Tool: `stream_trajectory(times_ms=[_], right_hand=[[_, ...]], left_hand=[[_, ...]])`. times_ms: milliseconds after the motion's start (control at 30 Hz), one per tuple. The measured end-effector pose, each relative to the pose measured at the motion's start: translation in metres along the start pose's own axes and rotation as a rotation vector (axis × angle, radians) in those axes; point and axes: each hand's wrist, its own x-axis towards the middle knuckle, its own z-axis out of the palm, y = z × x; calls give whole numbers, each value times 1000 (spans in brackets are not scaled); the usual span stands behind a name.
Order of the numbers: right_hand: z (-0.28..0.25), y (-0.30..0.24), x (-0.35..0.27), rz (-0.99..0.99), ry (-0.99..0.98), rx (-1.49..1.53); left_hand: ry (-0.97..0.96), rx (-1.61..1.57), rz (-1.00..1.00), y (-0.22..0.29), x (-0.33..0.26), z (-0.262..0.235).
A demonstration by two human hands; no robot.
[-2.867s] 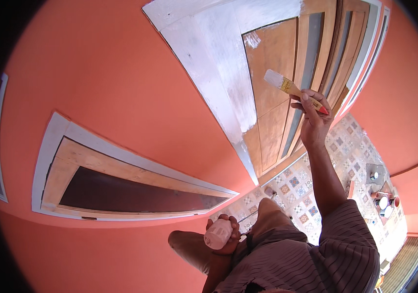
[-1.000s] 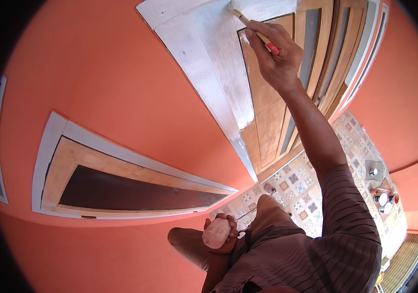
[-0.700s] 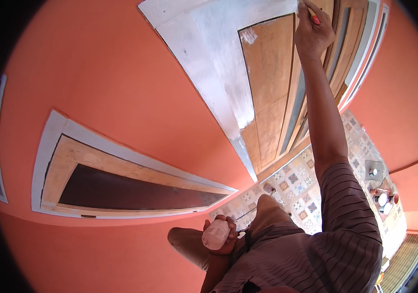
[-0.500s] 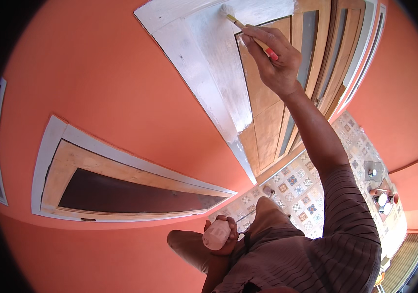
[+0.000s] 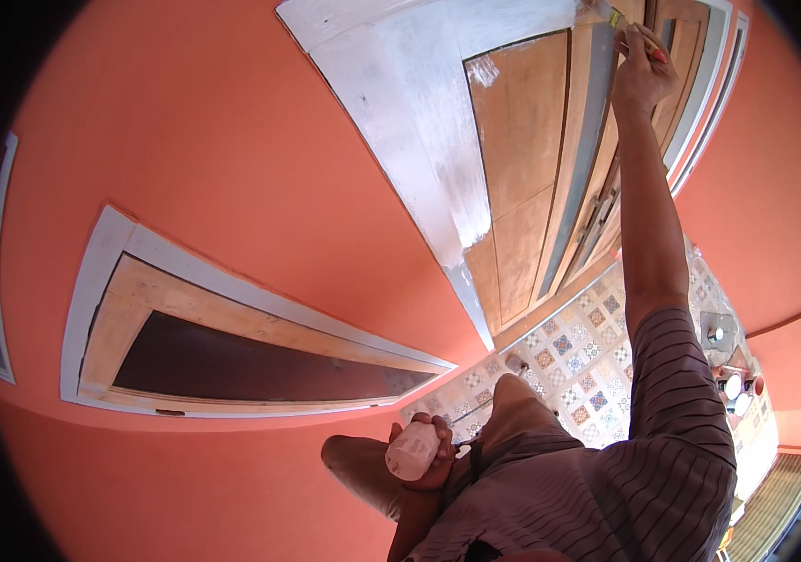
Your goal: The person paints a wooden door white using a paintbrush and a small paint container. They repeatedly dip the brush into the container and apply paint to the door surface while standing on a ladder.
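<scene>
Right hand (image 5: pixel 642 80) reaching overhead, fingers closing around a brush (image 5: pixel 627 25) at the door frame (image 5: pixel 419 140) top, while left hand (image 5: pixel 433 454), fingers wrapping a white tub (image 5: pixel 411 451), is waiting at waist level

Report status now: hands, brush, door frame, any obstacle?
Right hand grips brush at frame top. Left hand holds white container. Door frame partly white. No obstacle seen.

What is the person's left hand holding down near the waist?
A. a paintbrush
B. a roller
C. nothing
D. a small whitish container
D: the left hand grips a small whitish container by the waist, while the right hand holds the paintbrush up at the door frame.
</scene>
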Motion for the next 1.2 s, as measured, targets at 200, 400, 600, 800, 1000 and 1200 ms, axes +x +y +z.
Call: stream_trajectory(times_ms=[200, 400, 600, 800, 1000, 1200], right_hand=[[43, -54, -101, -199, -423, -368], [25, -71, -103, 186, -443, 131], [-18, -2, -7, 43, -2, -51], [-3, 14, -4, -163, -32, -407], [21, -17, -66, -76, -265, -273], [-34, -20, -24, 265, -220, 215]], left_hand=[[21, -41, -46, 0, 9, 3], [15, 14, -27, 0, 8, 6], [11, 1, -27, 2, -1, 3], [16, -9, -42, -2, 6, 7], [7, 22, -64, -6, 21, 13], [53, 23, -79, -13, 17, 18]])
